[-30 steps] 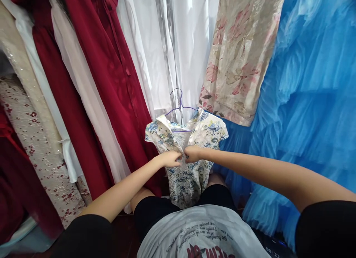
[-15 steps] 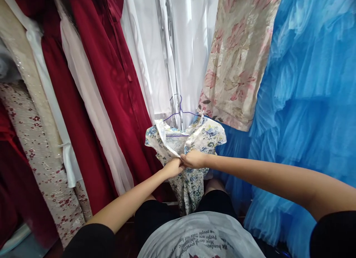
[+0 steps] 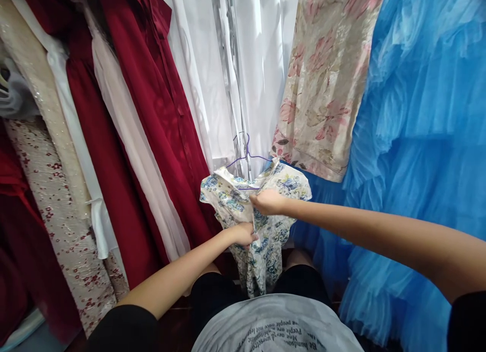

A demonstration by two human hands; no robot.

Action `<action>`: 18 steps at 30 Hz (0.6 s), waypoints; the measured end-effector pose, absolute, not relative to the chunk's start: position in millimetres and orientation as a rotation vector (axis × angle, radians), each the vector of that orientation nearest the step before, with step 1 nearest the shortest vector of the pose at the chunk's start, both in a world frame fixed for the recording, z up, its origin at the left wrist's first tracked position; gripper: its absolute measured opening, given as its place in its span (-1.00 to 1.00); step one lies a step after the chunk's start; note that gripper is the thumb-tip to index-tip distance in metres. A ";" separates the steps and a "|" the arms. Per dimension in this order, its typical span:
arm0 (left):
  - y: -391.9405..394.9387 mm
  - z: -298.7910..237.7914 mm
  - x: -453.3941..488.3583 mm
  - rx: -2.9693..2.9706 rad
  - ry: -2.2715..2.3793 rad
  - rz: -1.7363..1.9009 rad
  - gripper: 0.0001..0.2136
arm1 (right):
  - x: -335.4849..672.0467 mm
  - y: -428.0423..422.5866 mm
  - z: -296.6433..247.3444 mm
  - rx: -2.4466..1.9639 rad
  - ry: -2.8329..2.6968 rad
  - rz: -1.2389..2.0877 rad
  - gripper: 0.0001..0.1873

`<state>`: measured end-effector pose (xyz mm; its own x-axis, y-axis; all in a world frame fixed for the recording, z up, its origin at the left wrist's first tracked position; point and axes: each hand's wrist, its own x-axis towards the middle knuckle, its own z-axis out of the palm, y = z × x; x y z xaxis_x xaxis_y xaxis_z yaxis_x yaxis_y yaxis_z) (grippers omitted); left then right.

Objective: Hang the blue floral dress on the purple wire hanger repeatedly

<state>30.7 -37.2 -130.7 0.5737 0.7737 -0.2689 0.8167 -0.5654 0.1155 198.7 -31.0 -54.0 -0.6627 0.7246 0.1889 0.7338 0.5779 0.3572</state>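
Observation:
A small white dress with blue flowers hangs in front of me on a purple wire hanger, low down over my lap. My right hand pinches the dress at its upper middle, near the neckline. My left hand grips the fabric lower down along the same middle line. Both hands are closed on the cloth, and the stretch of fabric between them runs taut. The dress's short sleeves spread out to either side of the hanger.
Hanging clothes surround me: dark red gowns and a pale sheer one on the left, white curtains behind, a cream dress with pink flowers and a big blue tulle gown on the right. A beige sequinned fabric hangs far left.
My hands were together at the middle of the dress. Now the left hand has slid down the fabric and the right has risen toward the neckline, closing the front opening.

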 end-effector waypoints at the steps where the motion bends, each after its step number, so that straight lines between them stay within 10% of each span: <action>1: -40.0 -129.3 34.6 2.597 1.340 -0.337 -0.65 | 201.6 -25.6 -41.5 -1.309 -2.738 -0.673 -0.68; 18: -55.9 -97.2 131.0 2.522 1.330 -0.885 -0.88 | 218.1 38.6 107.3 -1.611 -2.418 -0.654 -0.77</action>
<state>131.0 -55.9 -97.2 0.4309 0.7020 -0.5670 0.7943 -0.5933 -0.1309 218.1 38.6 107.3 -0.4057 0.8366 0.3681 0.9081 0.3231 0.2665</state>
